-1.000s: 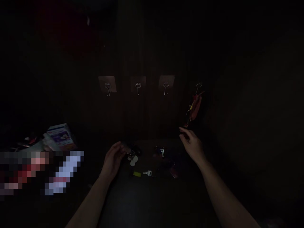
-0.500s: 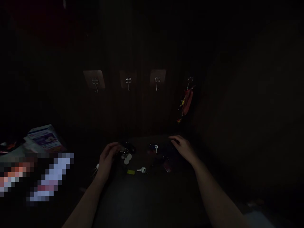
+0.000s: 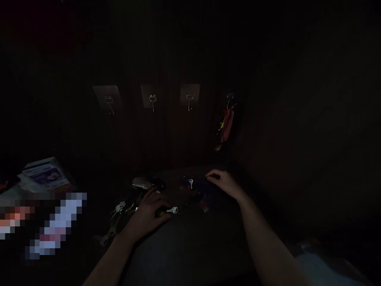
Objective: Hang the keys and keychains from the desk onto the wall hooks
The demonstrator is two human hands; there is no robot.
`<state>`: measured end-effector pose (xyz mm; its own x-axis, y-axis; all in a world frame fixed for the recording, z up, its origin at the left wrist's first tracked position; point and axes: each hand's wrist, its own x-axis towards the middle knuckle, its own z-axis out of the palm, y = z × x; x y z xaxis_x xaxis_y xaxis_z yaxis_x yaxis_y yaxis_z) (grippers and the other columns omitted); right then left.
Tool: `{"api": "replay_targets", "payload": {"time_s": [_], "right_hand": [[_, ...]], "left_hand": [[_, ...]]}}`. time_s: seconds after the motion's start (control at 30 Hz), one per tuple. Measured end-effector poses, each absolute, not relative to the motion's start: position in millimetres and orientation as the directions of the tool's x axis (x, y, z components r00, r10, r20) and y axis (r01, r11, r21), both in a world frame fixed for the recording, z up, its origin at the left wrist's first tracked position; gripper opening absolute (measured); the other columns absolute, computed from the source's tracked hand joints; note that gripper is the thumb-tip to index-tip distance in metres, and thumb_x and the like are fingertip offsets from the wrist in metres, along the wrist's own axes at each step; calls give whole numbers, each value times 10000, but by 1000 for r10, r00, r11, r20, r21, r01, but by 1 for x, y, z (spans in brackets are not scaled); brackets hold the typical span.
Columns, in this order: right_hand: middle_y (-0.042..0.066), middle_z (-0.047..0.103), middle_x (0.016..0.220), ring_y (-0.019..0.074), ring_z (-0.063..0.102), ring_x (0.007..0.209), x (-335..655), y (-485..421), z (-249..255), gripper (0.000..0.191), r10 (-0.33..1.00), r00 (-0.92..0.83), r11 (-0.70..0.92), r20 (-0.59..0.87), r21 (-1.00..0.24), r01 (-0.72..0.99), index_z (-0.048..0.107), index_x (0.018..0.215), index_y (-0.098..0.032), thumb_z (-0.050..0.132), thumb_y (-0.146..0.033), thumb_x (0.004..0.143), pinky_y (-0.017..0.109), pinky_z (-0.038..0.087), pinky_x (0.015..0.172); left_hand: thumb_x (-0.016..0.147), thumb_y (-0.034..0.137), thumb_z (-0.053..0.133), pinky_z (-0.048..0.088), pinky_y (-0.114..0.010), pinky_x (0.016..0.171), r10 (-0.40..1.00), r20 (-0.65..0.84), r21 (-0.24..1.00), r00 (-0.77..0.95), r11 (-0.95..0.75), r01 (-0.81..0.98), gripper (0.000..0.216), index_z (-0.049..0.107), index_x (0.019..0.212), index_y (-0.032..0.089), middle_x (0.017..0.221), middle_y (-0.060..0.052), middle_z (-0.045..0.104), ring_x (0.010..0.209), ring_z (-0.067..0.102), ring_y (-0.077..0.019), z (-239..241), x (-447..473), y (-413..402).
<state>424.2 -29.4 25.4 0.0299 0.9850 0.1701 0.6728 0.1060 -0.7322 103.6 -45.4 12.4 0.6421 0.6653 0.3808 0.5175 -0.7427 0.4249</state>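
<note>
the left hand (image 3: 152, 210) is held with fingers spread beside the silver key (image 3: 174, 210) on the table (image 3: 181, 254); whether anything is pinched by the right hand (image 3: 228, 186) cannot be told; the key is best gripped by its broad head

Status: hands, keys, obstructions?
Left hand at silver key, contact unclear. Right hand loosely open, right of second key. No clear obstruction; darkness hides detail.
</note>
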Motion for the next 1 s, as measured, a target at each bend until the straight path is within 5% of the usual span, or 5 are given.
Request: {"api": "replay_targets", "payload": {"time_s": [0.3, 0.67, 1.0], "right_hand": [[20, 649, 907, 180, 570, 920, 388, -33, 28, 63, 917, -303, 397, 259, -651, 647, 692, 781, -230, 633, -234, 759, 337, 415, 869], [13, 595, 1044, 212, 508, 1036, 369, -39, 29, 110, 890, -439, 426, 121, -562, 709, 680, 807, -278, 679, -221, 714, 376, 380, 917], [-16, 661, 864, 165, 593, 811, 340, -45, 39, 122, 896, -370, 427, 246, -707, 564, 637, 875, -262, 616, -221, 762, 289, 441, 746]], "left_hand": [[803, 233, 542, 299, -469, 1022, 753, 344, 484, 561, -654, 582, 97, 634, 786, 260, 840, -27, 678, 872, 596, -217, 11, 103, -39], [716, 14, 417, 321, -470, 998, 756, 409, 488, 511, -655, 577, 399, 643, 925, 268, 903, -35, 686, 934, 593, -234, 3, 98, -33], [838, 244, 511, 257, -472, 1050, 753, 446, 525, 484, -658, 540, 197, 631, 990, 281, 944, -34, 689, 921, 604, -217, 14, 117, -42]]}}
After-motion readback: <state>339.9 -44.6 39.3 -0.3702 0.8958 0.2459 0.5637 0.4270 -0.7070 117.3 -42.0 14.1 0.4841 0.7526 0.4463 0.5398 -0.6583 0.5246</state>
